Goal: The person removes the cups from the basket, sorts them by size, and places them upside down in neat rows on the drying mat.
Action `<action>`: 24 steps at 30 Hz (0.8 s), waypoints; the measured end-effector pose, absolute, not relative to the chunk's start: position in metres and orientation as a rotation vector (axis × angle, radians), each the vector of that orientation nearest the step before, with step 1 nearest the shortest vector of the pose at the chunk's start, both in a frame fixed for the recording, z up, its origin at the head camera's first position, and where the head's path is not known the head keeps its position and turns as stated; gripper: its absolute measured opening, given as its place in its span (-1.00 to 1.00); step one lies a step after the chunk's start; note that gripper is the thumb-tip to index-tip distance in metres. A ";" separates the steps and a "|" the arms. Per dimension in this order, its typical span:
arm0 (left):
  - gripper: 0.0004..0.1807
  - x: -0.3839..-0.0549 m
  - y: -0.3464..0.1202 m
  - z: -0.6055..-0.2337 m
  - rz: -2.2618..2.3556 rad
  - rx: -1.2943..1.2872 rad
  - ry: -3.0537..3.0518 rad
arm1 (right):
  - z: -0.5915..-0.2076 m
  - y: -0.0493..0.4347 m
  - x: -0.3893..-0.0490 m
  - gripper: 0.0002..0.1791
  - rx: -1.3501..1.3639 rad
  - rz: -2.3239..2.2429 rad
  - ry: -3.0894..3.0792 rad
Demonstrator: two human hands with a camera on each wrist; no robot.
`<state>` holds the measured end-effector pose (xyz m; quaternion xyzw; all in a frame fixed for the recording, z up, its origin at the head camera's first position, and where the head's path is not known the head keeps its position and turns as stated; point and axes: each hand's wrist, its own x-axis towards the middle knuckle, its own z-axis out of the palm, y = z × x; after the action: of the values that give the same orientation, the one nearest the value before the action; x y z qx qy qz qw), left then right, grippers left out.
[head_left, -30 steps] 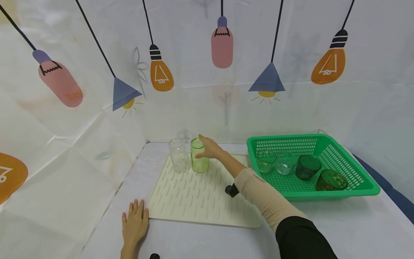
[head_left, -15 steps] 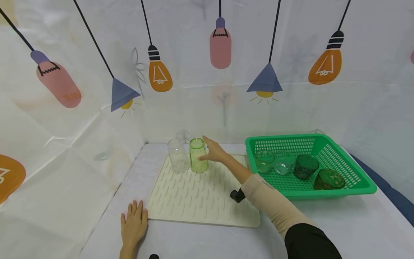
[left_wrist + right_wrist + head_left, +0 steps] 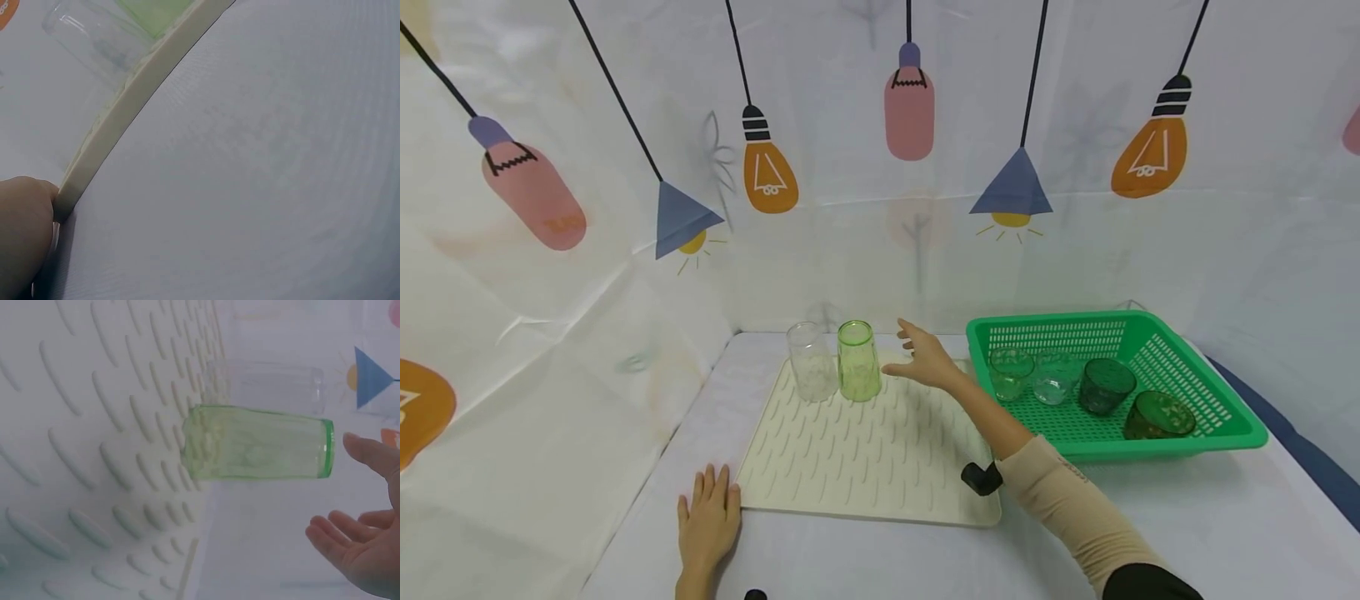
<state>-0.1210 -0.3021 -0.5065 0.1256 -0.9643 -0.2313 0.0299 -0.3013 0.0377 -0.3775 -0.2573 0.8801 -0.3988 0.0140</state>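
The left wrist view's top edge is cutting the green glass [image 3: 155, 14]. Lower left, the left hand [image 3: 25, 234] is being cropped.

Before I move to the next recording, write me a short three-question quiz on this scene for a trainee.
1. How many glasses are in the green basket?
2. True or false: the tall green glass stands on the mat without the right hand gripping it.
3. Where does the left hand rest?
A) In the green basket
B) On the white tabletop
C) Around the tall green glass

Key: 1. Four. 2. True; the right hand is beside it, holding nothing. 3. B.
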 end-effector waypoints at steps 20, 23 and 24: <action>-0.40 -0.120 -0.300 -0.506 -0.712 0.379 -2.969 | -0.387 0.124 -0.245 -0.21 -0.672 -1.674 2.666; -0.40 -0.121 -0.300 -0.506 -0.711 0.383 -2.972 | -0.392 0.139 -0.237 -0.25 -0.646 -1.700 2.680; -0.40 -0.121 -0.300 -0.506 -0.708 0.386 -2.974 | -0.394 0.143 -0.234 -0.27 -0.635 -1.709 2.682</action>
<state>-0.1210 -0.3002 -0.5057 0.1252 -0.9647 -0.2297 0.0302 -0.2336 0.1433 -0.3936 -0.1956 0.8259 -0.5264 -0.0508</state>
